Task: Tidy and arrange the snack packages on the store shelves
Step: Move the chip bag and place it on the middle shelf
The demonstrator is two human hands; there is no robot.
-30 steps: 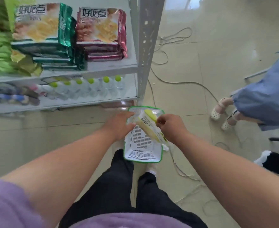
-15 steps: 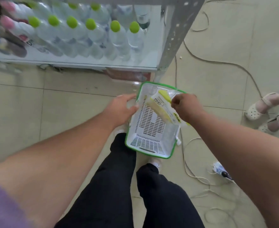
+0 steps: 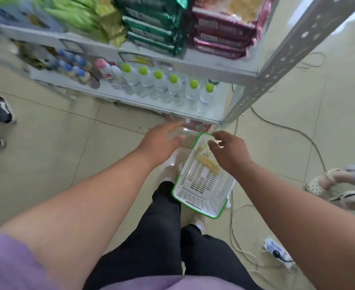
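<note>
Both hands empty: left hand (image 3: pixel 162 139) fingers spread, right hand (image 3: pixel 229 150) loosely curled over yellow-printed snack packet (image 3: pixel 207 161) in green-rimmed white plastic basket (image 3: pixel 199 197). Advise pinching packet's edge, lifting flat.

I wear a loose lilac-purple short-sleeved top (image 3: pixel 11 266); its soft fabric covers my left shoulder and hangs across my waist. Both my forearms are bare, with no watch or rings showing. Plain black trousers (image 3: pixel 162 237) cover my legs, ending at pale, light-coloured shoes (image 3: pixel 168 173).
</note>
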